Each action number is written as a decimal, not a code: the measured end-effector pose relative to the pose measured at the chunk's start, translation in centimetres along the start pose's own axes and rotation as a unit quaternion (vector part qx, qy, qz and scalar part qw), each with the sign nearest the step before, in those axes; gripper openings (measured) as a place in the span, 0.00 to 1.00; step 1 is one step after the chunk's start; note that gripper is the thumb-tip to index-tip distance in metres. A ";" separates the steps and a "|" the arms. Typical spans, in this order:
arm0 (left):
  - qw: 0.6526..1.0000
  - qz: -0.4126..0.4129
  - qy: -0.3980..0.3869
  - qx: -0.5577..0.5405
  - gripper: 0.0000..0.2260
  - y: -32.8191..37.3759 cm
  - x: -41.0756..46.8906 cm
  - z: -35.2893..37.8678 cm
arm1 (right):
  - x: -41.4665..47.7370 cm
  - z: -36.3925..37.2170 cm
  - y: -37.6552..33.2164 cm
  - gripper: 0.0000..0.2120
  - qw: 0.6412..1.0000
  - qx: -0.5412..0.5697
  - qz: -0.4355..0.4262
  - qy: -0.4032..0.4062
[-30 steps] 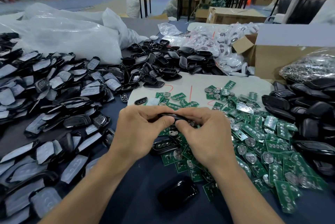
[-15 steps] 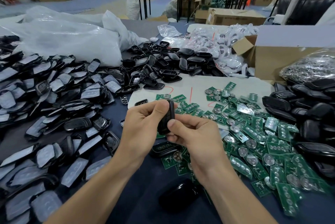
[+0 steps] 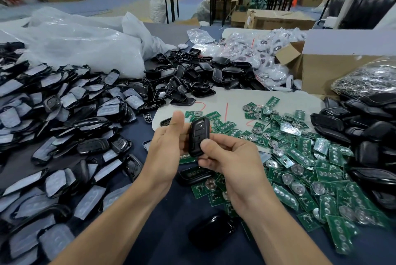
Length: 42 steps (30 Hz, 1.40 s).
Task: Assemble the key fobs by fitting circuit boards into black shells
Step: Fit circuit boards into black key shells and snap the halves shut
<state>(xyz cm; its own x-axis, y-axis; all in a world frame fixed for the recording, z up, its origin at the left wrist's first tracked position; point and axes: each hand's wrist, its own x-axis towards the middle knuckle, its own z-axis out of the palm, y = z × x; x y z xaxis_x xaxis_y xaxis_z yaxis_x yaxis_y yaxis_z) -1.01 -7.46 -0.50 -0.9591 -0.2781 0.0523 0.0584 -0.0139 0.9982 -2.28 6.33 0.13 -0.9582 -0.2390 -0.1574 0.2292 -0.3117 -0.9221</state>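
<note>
Black plastic, glossy and oblong, the closed key fob [image 3: 199, 136] stands upright in the air over the table, its button face towards the person, held between 2 bare hands. The right hand [image 3: 231, 164] pinches its lower half, thumb pressed on the front and fingers curled round underneath. The left hand [image 3: 167, 149] is wide, palm turned inward, thumb stuck up clear of the fob and fingers reaching behind its back. Directly below them a black shell half [image 3: 192, 175] lies flat on the dark blue table cloth [image 3: 162, 241], and nearer the person sits 1 shiny black rounded shell back [image 3: 211, 230]. Green circuit boards with silver coin cells [image 3: 300, 157] spread in a loose heap from under the right hand out to the right, partly over a pale foam sheet [image 3: 235, 97]. Black shells faced with grey film [image 3: 64, 114] cover the left side, hollow black shell frames [image 3: 192, 76] pile up at the far middle, and dark shell backs [image 3: 364, 136] crowd the right edge beside a brown cardboard box [image 3: 321, 73]. Clear crumpled plastic bags [image 3: 75, 46] lie at the far left
</note>
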 end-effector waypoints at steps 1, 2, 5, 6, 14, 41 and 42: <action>1.000 0.006 0.005 -0.001 0.33 -0.1 0.1 0.0 | 0.1 -0.1 0.0 0.05 1.000 0.008 0.006 0.005; 1.000 0.016 0.012 -0.010 0.31 -0.1 0.1 -0.1 | 0.2 -0.2 0.0 0.04 1.000 0.015 0.014 0.011; 0.997 0.038 0.047 -0.039 0.26 -0.1 0.4 -0.2 | 0.4 -0.8 -0.6 0.04 0.997 0.028 0.069 0.011; 0.997 0.041 0.055 -0.045 0.26 -0.1 0.5 -0.4 | 0.5 -1.5 -1.3 0.05 0.996 0.026 0.091 0.008; 0.992 0.041 0.121 0.014 0.19 -0.7 1.0 -1.1 | 0.4 -9.0 -7.6 0.29 0.979 0.200 -0.022 0.008; 0.879 -0.014 0.049 0.474 0.23 -2.0 3.1 -2.0 | 18.2 3.6 -0.8 0.19 0.741 -0.645 -0.181 0.042; 0.876 -0.009 0.049 0.480 0.22 -2.0 3.1 -2.0 | 17.6 3.3 -0.8 0.19 0.749 -0.631 -0.190 0.067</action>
<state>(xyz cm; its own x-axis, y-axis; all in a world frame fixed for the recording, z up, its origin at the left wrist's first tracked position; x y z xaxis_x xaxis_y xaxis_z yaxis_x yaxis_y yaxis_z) -3.52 -10.21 -2.37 -0.9262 -0.3684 0.0801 -0.2617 0.7812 0.5668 -18.76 -0.67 -0.71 -0.9413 -0.2330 0.2443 -0.3278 0.8036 -0.4967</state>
